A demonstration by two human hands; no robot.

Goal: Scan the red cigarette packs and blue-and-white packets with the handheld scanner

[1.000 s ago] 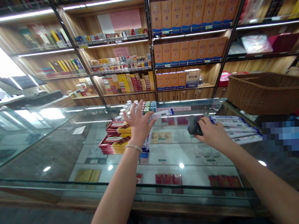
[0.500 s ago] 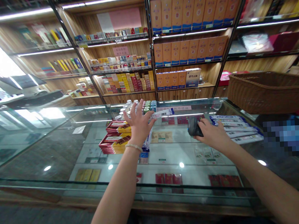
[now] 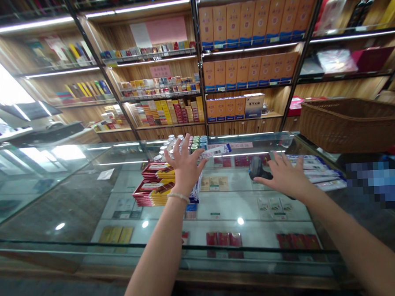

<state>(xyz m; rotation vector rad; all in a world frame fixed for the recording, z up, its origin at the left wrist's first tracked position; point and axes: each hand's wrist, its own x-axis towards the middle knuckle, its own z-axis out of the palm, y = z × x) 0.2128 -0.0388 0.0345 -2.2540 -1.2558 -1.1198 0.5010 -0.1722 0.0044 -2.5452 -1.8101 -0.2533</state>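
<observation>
My left hand (image 3: 186, 171) is over the glass counter, thumb and forefinger closed on the end of a slim white-and-blue packet (image 3: 215, 151), its other fingers spread. Just beside and below it are stacked red-and-yellow chocolate bars (image 3: 153, 190), partly hidden by my wrist. My right hand (image 3: 283, 172) is open with fingers apart, next to a black handheld barcode scanner (image 3: 256, 168) on the counter. The thumb reaches close to the scanner's handle; whether it touches cannot be made out. Beyond my right fingers lies a row of similar white-and-blue packets (image 3: 321, 173).
Small white-capped bottles (image 3: 166, 145) and colourful rolls or tins (image 3: 197, 142) stand behind my left hand. A brown wicker basket (image 3: 348, 122) sits at the right. Merchandise lies beneath the counter glass (image 3: 195, 230). Orange boxes (image 3: 240, 24) fill the shelves behind.
My right hand has let go of the scanner and opened, shifting slightly right. The scanner now rests on the counter. My left hand stays nearly in place with the packet.
</observation>
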